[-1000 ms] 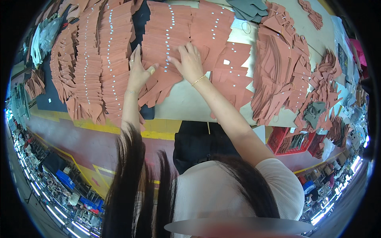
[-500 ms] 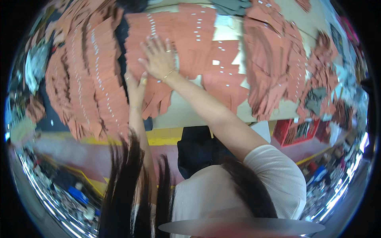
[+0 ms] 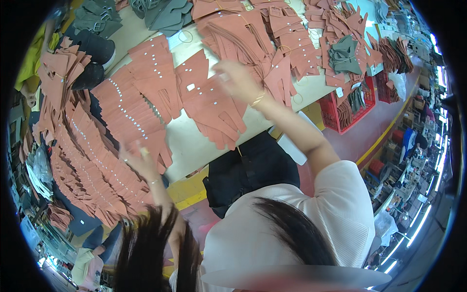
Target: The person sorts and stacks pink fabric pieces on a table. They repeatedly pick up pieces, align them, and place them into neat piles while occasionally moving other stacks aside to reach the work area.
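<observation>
My left hand (image 3: 140, 162), somewhat blurred, has its fingers apart at the near end of a fanned row of salmon-coloured cut pieces (image 3: 127, 109) marked with small white squares. I cannot tell whether it touches them. Blurred by motion, my right hand (image 3: 238, 83) is over the table's right half with fingers stretched out and nothing visible in it. Left of it lies a spread of similar pieces (image 3: 206, 100) with slots. Beyond it is a thick layered pile of pieces (image 3: 238, 36). Another group of slotted pieces (image 3: 158, 78) lies between the row and the spread.
More fanned rows (image 3: 85, 146) cover the table's left side. Grey-green pieces (image 3: 168, 14) lie at the back, with another bundle (image 3: 344, 54) at right. A red crate (image 3: 343, 114) stands beyond the right edge. A person in yellow (image 3: 31, 63) is at far left.
My view has turned toward the right. Both hands have parted: the right has lifted off the fanned row and gone right, while the left has shifted toward the row's near end.
</observation>
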